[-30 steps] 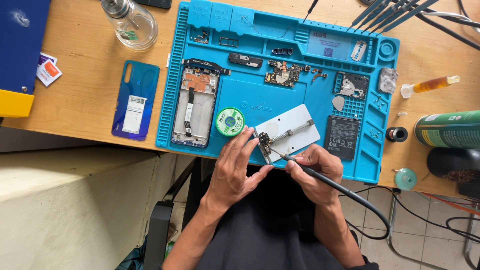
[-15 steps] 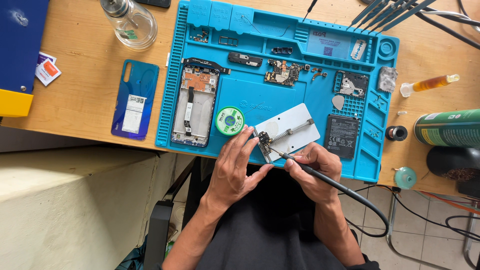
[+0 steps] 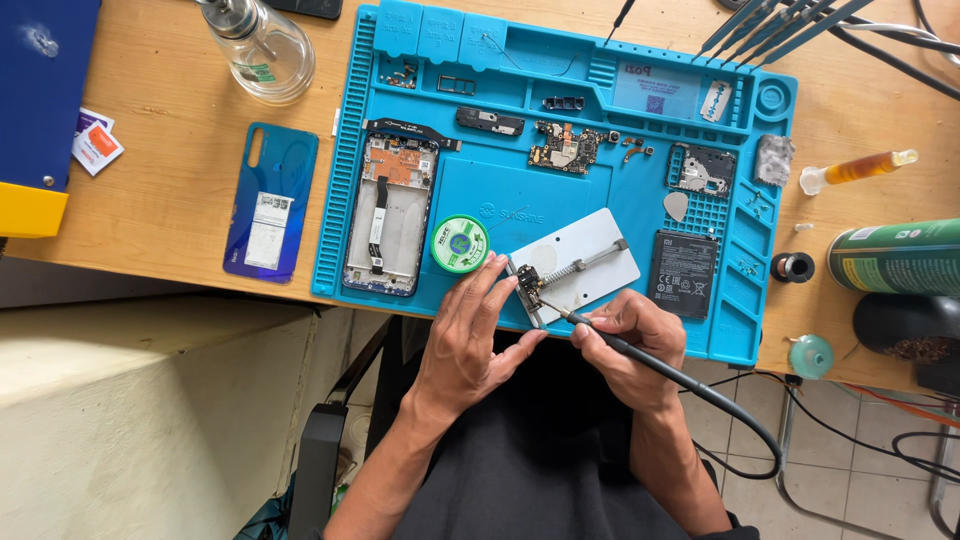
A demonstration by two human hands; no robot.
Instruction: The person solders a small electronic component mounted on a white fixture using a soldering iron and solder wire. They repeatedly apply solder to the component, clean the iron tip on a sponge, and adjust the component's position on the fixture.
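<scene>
1. Nothing much has moved since a second ago: both hands sit at the same spot on the near edge of the mat, with the iron's tip on the same little board.
2. Wooden desk (image 3: 180, 150) carries a big blue repair mat (image 3: 570, 200) with trays along its far edge.
3. Off the mat to the left lie a blue phone back cover (image 3: 272, 203) and a glass bottle (image 3: 262, 50); a green can (image 3: 900, 256) lies at the right.
4. On the mat, an opened phone frame (image 3: 385, 215) lies left, a battery (image 3: 684, 273) right, and a green solder spool (image 3: 459, 245) between them.
5. White holder plate (image 3: 580, 262) sits just beside the spool, clamping a small circuit board (image 3: 527, 290) at its near-left corner.
6. Left hand (image 3: 470, 340) lies loosely curled, fingertips touching the clamp and board.
7. Right hand (image 3: 630, 345) is closed around a soldering iron (image 3: 610, 340), pen-style, its tip touching the board; the black cable trails off to the right.
</scene>
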